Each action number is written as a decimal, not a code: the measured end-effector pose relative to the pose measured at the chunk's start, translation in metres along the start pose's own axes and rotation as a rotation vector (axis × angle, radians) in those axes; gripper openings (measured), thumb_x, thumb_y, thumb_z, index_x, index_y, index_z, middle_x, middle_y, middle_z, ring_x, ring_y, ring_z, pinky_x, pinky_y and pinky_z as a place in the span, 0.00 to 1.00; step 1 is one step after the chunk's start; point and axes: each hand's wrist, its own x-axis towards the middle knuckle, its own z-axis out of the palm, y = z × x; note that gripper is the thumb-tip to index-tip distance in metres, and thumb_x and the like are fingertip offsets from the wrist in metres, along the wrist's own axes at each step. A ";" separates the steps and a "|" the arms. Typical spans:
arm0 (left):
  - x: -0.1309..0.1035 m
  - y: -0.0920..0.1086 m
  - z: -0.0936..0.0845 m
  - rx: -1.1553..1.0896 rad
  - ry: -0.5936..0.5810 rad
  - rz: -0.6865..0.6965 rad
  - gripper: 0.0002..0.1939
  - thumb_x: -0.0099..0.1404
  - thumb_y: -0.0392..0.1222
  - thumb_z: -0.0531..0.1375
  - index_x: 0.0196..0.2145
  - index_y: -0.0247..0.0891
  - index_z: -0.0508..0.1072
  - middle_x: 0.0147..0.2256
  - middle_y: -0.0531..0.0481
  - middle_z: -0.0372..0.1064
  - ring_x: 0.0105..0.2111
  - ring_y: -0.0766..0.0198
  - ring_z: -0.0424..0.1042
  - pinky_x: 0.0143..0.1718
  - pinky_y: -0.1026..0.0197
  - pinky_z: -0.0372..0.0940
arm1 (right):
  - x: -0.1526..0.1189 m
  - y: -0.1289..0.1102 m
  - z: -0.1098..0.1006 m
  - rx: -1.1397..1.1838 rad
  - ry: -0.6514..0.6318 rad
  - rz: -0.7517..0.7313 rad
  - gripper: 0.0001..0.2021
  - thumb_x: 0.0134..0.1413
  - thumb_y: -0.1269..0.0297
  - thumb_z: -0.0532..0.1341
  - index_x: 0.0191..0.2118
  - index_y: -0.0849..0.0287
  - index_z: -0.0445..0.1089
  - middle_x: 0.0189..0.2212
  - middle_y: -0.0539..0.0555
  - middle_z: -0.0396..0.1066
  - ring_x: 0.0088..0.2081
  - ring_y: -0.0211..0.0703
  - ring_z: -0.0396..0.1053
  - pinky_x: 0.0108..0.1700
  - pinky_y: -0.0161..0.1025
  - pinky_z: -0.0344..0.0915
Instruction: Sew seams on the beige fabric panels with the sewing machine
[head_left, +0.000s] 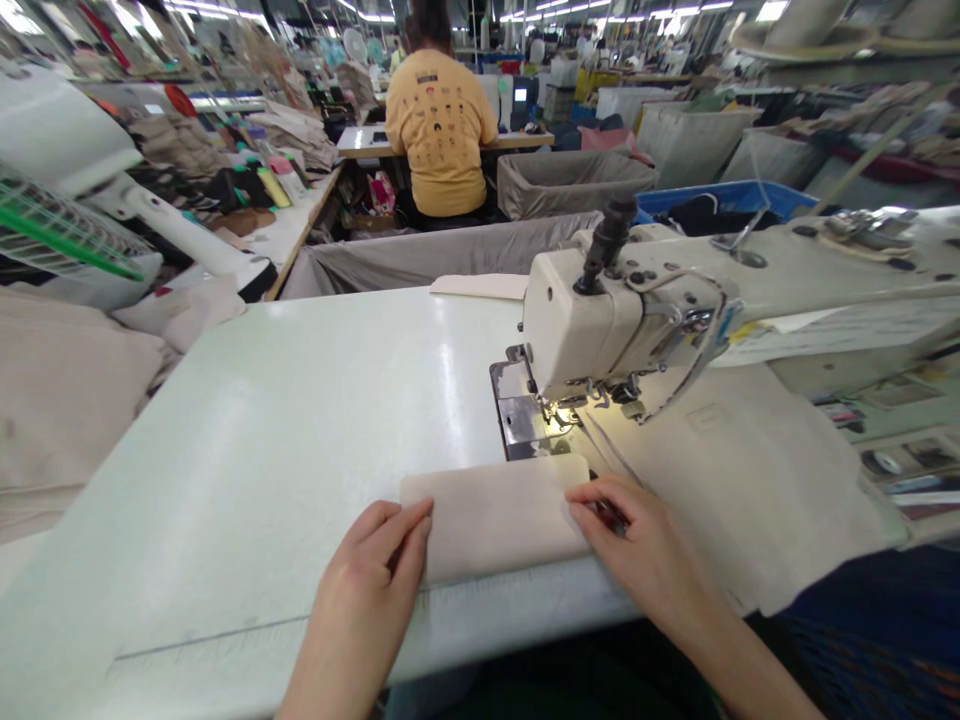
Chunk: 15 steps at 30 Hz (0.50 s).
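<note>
Far L, a pile of beige cloth (67, 400) sits beside the bench (300, 400), prob. kept there to be w/in reach w/o crowding the top. The white fan (67, 130) stands above it, prob. for air at the seat. A printed ruler scale (210, 637) runs along the bench's near edge, handy for checking lengths.

L hand (356, 590) is closed narrow, thumb + index pinching the L end of the beige fabric panel (499, 520), likely to keep that end flat & square. The panel lies flat on the bench, long side L-R, its lower edge near the scale, just in front of the steel needle plate (521, 420); that spot seems picked so it's close to the needle but not under it.

Behind, a narrow beige strip (480, 287) lies by the head of the industrial sewing machine (585, 310), whose lamp lights the stitch area.

R hand (645, 545) pinches the panel's R end, also narrow, so the piece is held at both ends, prob. vs. skewing. Smth dark shows under its fingers; can't tell what.

Far R, a larger beige cloth (750, 480) spreads under the machine arm, prob. laid flat to avoid creasing.
</note>
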 end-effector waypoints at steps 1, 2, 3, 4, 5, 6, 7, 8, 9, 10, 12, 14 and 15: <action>0.000 0.000 0.000 0.005 0.006 0.005 0.18 0.71 0.50 0.54 0.37 0.41 0.81 0.31 0.49 0.73 0.30 0.61 0.76 0.31 0.61 0.73 | 0.000 0.000 0.000 0.003 -0.001 0.002 0.10 0.59 0.60 0.58 0.33 0.54 0.76 0.31 0.52 0.77 0.32 0.44 0.72 0.35 0.38 0.67; 0.000 0.000 0.000 0.011 0.012 0.010 0.18 0.71 0.50 0.54 0.37 0.41 0.82 0.31 0.49 0.73 0.30 0.61 0.76 0.32 0.61 0.73 | 0.001 0.000 0.000 0.003 0.000 0.005 0.10 0.59 0.60 0.58 0.33 0.55 0.76 0.32 0.53 0.77 0.33 0.44 0.73 0.36 0.39 0.68; -0.001 0.000 0.000 0.016 0.017 0.015 0.18 0.71 0.50 0.54 0.38 0.41 0.82 0.30 0.49 0.73 0.29 0.61 0.76 0.31 0.62 0.73 | 0.001 0.000 0.000 0.001 0.001 0.008 0.10 0.59 0.60 0.58 0.33 0.55 0.76 0.32 0.53 0.77 0.33 0.44 0.73 0.36 0.39 0.68; -0.001 0.000 0.000 0.020 0.019 0.019 0.18 0.71 0.50 0.54 0.38 0.41 0.82 0.30 0.49 0.73 0.29 0.61 0.76 0.31 0.62 0.73 | 0.001 0.000 0.000 0.000 -0.002 0.011 0.10 0.59 0.60 0.58 0.33 0.55 0.76 0.32 0.53 0.77 0.33 0.44 0.73 0.37 0.39 0.68; -0.001 -0.001 -0.001 0.022 0.020 0.024 0.18 0.71 0.50 0.54 0.38 0.40 0.82 0.30 0.49 0.73 0.29 0.62 0.76 0.31 0.62 0.73 | 0.001 0.000 0.000 0.000 -0.006 0.013 0.11 0.59 0.60 0.58 0.33 0.55 0.76 0.32 0.52 0.76 0.33 0.44 0.73 0.37 0.39 0.68; -0.002 -0.001 -0.001 0.024 0.019 0.026 0.18 0.71 0.50 0.54 0.39 0.40 0.82 0.30 0.49 0.73 0.29 0.62 0.76 0.31 0.62 0.73 | 0.001 -0.001 0.000 0.002 -0.013 0.016 0.11 0.59 0.60 0.58 0.33 0.54 0.76 0.32 0.52 0.76 0.33 0.44 0.73 0.37 0.39 0.68; -0.002 -0.002 -0.001 0.024 0.016 0.026 0.18 0.71 0.50 0.54 0.39 0.40 0.82 0.31 0.49 0.73 0.29 0.62 0.76 0.30 0.62 0.73 | 0.001 -0.001 0.000 0.004 -0.019 0.018 0.10 0.59 0.60 0.58 0.34 0.54 0.76 0.32 0.52 0.76 0.33 0.44 0.73 0.37 0.39 0.68; -0.002 -0.003 -0.001 0.023 0.014 0.026 0.18 0.71 0.50 0.54 0.39 0.40 0.82 0.31 0.49 0.73 0.29 0.62 0.76 0.31 0.62 0.73 | 0.001 -0.001 0.000 0.004 -0.027 0.020 0.10 0.59 0.60 0.58 0.34 0.54 0.76 0.32 0.52 0.76 0.33 0.44 0.73 0.38 0.39 0.68; -0.002 -0.003 -0.001 0.022 0.012 0.026 0.18 0.71 0.50 0.54 0.40 0.40 0.82 0.31 0.49 0.73 0.29 0.61 0.76 0.31 0.62 0.73 | 0.001 -0.001 0.000 0.003 -0.036 0.021 0.10 0.59 0.60 0.58 0.34 0.54 0.76 0.32 0.51 0.76 0.34 0.44 0.73 0.38 0.39 0.68; -0.002 -0.004 -0.001 0.022 0.009 0.022 0.18 0.71 0.50 0.54 0.40 0.41 0.82 0.31 0.49 0.74 0.30 0.61 0.76 0.32 0.61 0.73 | 0.001 -0.002 0.000 0.001 -0.039 0.023 0.10 0.59 0.60 0.58 0.34 0.54 0.76 0.32 0.51 0.76 0.34 0.44 0.73 0.38 0.39 0.68; -0.002 -0.006 -0.001 0.025 0.002 0.014 0.18 0.71 0.51 0.54 0.40 0.41 0.82 0.32 0.48 0.74 0.30 0.60 0.76 0.33 0.60 0.74 | 0.001 -0.002 0.000 -0.006 -0.040 0.025 0.10 0.59 0.60 0.58 0.34 0.54 0.76 0.32 0.51 0.76 0.34 0.44 0.73 0.37 0.39 0.68; -0.002 -0.007 -0.001 0.031 -0.007 0.011 0.18 0.71 0.51 0.54 0.40 0.41 0.82 0.32 0.48 0.74 0.31 0.60 0.76 0.34 0.60 0.74 | 0.002 -0.002 0.000 -0.009 -0.037 0.026 0.10 0.59 0.60 0.58 0.35 0.54 0.76 0.32 0.51 0.76 0.34 0.44 0.73 0.37 0.40 0.68; -0.001 -0.007 -0.001 0.033 -0.007 0.014 0.18 0.71 0.51 0.54 0.41 0.41 0.82 0.32 0.48 0.74 0.31 0.59 0.76 0.34 0.59 0.74 | 0.002 -0.002 0.000 -0.008 -0.036 0.027 0.10 0.59 0.60 0.58 0.35 0.54 0.76 0.32 0.52 0.77 0.34 0.45 0.73 0.38 0.40 0.68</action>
